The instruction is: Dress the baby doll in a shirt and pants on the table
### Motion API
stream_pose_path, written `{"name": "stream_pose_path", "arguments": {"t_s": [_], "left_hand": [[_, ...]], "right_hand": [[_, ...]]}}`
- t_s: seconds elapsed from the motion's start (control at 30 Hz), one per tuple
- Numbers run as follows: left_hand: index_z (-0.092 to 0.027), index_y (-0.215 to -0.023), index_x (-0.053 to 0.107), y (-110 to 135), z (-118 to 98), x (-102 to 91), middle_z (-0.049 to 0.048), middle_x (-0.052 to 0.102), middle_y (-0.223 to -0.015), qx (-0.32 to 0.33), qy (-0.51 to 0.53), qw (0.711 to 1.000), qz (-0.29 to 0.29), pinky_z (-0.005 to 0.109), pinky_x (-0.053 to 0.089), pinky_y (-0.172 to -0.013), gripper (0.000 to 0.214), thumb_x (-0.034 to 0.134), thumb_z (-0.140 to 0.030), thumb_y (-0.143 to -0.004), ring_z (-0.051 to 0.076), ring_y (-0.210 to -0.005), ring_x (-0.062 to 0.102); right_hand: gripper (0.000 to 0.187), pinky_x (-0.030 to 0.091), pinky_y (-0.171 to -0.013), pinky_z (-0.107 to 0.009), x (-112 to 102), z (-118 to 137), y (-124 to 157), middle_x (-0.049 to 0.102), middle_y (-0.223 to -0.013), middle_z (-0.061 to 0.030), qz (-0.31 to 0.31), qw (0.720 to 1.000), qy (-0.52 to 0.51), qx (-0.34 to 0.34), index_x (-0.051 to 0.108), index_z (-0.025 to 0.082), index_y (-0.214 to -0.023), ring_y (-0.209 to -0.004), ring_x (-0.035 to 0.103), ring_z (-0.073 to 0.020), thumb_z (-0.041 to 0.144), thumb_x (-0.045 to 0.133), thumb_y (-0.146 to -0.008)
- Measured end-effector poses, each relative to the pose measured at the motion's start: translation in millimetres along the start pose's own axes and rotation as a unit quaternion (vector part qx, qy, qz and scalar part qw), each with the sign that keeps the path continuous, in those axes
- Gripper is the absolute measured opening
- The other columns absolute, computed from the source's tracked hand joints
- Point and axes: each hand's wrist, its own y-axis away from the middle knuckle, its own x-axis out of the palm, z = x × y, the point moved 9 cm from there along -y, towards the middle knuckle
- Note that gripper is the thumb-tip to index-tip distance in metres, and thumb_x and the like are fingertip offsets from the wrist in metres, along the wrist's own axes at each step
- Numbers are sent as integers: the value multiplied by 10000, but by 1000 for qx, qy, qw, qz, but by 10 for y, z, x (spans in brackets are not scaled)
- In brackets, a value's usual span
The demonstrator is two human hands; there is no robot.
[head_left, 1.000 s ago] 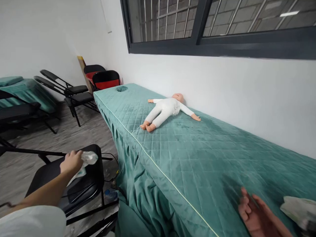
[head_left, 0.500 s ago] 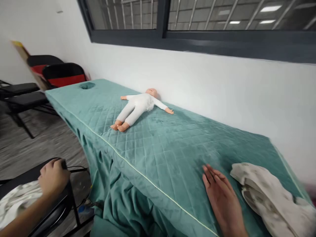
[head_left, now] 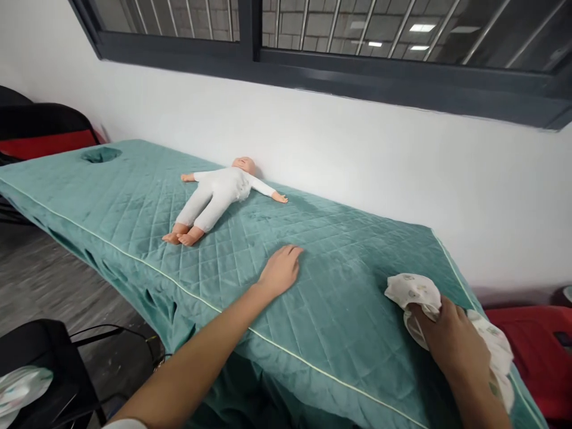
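My right hand [head_left: 458, 342] is closed on a crumpled white cloth [head_left: 413, 292] with a small print, at the right end of the bed; it could be a baby garment, but its shape is bunched up. Over the middle of the green quilted bed cover [head_left: 339, 322] reaches my left hand [head_left: 280, 269], palm down, fingers loosely extended with nothing in them. Beyond it a baby doll [head_left: 218, 187] in a white body suit lies on its back, arms spread, head towards the wall and feet towards the near edge. Neither hand touches the doll.
A black chair [head_left: 44, 363] at the lower left bears another white printed cloth [head_left: 22, 387]. The bed has a face hole [head_left: 102, 155] at its far left end. A red case-like object [head_left: 531, 351] stands at the right, and a wall with a barred window runs behind.
My left hand has left the chair at the lower left and come over the bed. My right hand has moved right and grasped the printed cloth. The view has turned right.
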Motion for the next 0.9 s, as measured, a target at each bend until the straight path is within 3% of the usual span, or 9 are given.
{"name": "stream_pose_path", "arguments": {"t_s": [0.13, 0.2, 0.27, 0.43, 0.53, 0.67, 0.77, 0.83, 0.9], "left_hand": [[-178, -1216, 625, -168, -46, 103, 141, 675, -1231, 7, -2, 1000, 28, 482, 476, -1049, 298, 449, -237, -983, 304, -1172, 610], [-191, -1233, 617, -149, -55, 68, 137, 680, -1233, 8, 38, 999, 25, 482, 479, -1038, 313, 464, -337, -1002, 306, -1164, 623], [-216, -1307, 575, -94, -45, -3, 126, 669, -1281, 1, 123, 992, 3, 453, 496, -1017, 379, 493, -420, -999, 286, -1147, 648], [-247, -1506, 392, 47, 151, -282, 142, 480, -1539, -40, 323, 932, -161, 403, 423, -1125, 772, 740, -452, -848, 293, -1360, 526], [-232, -1446, 462, 90, 400, -378, 128, 531, -1473, -102, 368, 885, -267, 392, 368, -1161, 745, 792, -395, -798, 284, -1378, 492], [-206, -1153, 656, 60, 662, -337, 80, 672, -1181, -186, 384, 853, -300, 349, 451, -1002, 311, 683, -331, -870, 226, -1110, 614], [-208, -1098, 686, 36, 728, -325, 53, 691, -1093, -206, 398, 843, -299, 308, 458, -920, 252, 663, -318, -872, 196, -1009, 619], [-205, -1058, 692, 50, 764, -326, 32, 695, -1008, -223, 418, 826, -306, 278, 462, -842, 232, 668, -335, -867, 173, -915, 615], [-195, -944, 687, 73, 803, -326, 7, 674, -883, -241, 434, 808, -316, 254, 455, -762, 179, 683, -351, -856, 147, -806, 588]], "right_hand": [[491, 503, -710, -481, -102, 233, -116, 710, -1125, -199, 11, 998, -32, -45, 616, 217, -1132, -983, 699, -422, 615, 430, -916], [415, 505, -712, -422, -169, 573, -180, 737, -997, -130, 20, 993, -95, -64, 629, 232, -1121, -925, 713, -360, 558, 512, -893], [356, 506, -741, -383, -239, 1102, -230, 746, -1001, -89, 32, 980, -154, -123, 646, 246, -1120, -908, 712, -306, 502, 536, -898], [395, 505, -835, -391, -257, 2548, -257, 738, -1164, -83, 64, 927, -194, -315, 650, 258, -1219, -1011, 694, -308, 500, 595, -911], [395, 508, -896, -420, -76, 3106, -216, 696, -1259, -92, 48, 880, -218, -420, 620, 254, -1286, -1102, 666, -314, 403, 622, -919], [469, 464, -1047, -514, 134, 3208, -234, 578, -1407, -179, -96, 855, -285, -422, 550, 161, -1380, -1286, 555, -343, 239, 595, -920], [474, 421, -1109, -543, 118, 3108, -79, 527, -1453, -198, -206, 827, -302, -427, 534, 145, -1396, -1359, 484, -338, 131, 531, -922], [420, 446, -1093, -498, 37, 3090, 120, 581, -1393, -169, -244, 790, -312, -467, 587, 170, -1333, -1306, 527, -300, 83, 487, -935], [352, 501, -1024, -421, -12, 3145, 321, 670, -1248, -131, -232, 757, -316, -522, 647, 188, -1239, -1165, 609, -251, 78, 474, -953]]}}
